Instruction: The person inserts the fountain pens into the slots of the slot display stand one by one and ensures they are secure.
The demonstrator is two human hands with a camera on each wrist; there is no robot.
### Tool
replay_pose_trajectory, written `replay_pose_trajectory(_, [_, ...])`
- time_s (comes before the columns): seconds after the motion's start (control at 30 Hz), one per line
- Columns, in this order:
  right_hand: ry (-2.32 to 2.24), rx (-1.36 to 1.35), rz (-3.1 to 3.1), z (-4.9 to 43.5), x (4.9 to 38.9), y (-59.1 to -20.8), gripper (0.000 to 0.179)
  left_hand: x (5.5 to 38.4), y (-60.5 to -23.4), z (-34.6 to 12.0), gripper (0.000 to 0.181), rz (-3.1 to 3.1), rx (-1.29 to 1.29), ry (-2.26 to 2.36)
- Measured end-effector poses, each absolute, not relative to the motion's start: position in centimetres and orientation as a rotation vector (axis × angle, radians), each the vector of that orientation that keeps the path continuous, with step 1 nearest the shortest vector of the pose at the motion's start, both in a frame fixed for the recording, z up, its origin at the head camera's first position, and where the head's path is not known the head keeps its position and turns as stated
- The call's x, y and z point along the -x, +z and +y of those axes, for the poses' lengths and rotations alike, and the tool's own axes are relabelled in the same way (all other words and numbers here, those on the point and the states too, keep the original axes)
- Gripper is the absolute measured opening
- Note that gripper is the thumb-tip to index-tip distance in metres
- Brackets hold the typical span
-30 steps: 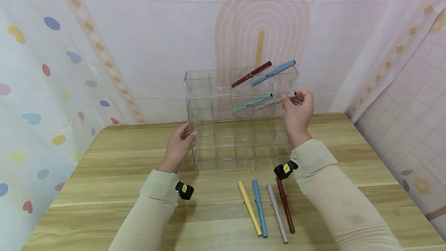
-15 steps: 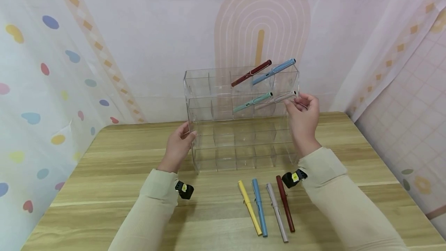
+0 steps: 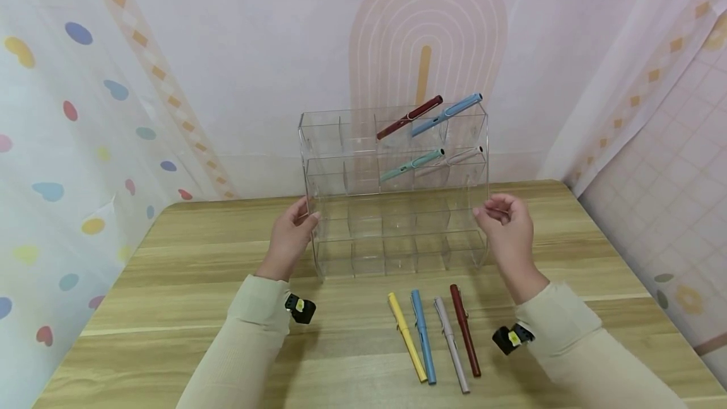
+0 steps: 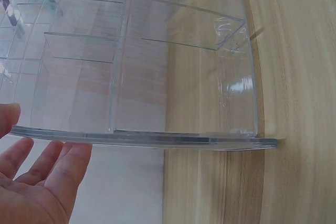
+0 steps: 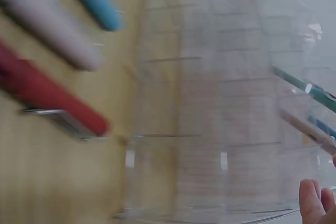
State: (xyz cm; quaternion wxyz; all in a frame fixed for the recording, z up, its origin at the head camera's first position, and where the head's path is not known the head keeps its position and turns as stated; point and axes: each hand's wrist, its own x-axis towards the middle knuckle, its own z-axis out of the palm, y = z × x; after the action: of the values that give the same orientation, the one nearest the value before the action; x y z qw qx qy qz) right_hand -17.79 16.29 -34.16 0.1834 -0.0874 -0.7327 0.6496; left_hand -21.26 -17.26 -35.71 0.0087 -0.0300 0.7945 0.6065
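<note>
A clear tiered pen rack [image 3: 363,195] stands upright on the table. My left hand [image 3: 288,237] holds its left side panel, thumb on one face and fingers behind, as the left wrist view also shows. My right hand [image 3: 511,238] is at the rack's right side edge, fingers loosely bent and no pen in them. On the top tier lean a dark red pen [image 3: 410,117] and a light blue pen [image 3: 447,115]. The tier below bears a mint green pen [image 3: 412,165] and a pale pinkish pen [image 3: 461,156], both tilted with caps up to the right.
In front of the rack, a yellow pen [image 3: 407,337], a blue pen [image 3: 423,337], a lilac-grey pen [image 3: 452,344] and a dark red pen [image 3: 465,331] lie side by side on the wooden table [image 3: 187,270]. A patterned curtain [image 3: 255,68] hangs behind.
My right hand has let go of the pale pen's cap end and moved down along the rack's right side. The pale pen stays in the second tier; my left hand keeps its place.
</note>
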Motion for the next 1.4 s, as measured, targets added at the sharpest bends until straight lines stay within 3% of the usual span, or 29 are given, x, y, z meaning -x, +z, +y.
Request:
replay_pose_trajectory(0.63, [1.667,0.098,-2.643,17.6,14.0,-38.8,0.033,21.3,-35.8,-17.2,0.053,2.507,0.089,1.881])
replay_pose_trajectory(1.4, [1.508,0.087,-3.006,17.0,13.9,-41.1,0.047,21.3,-35.7,-17.1,0.052,2.514,0.09,1.897])
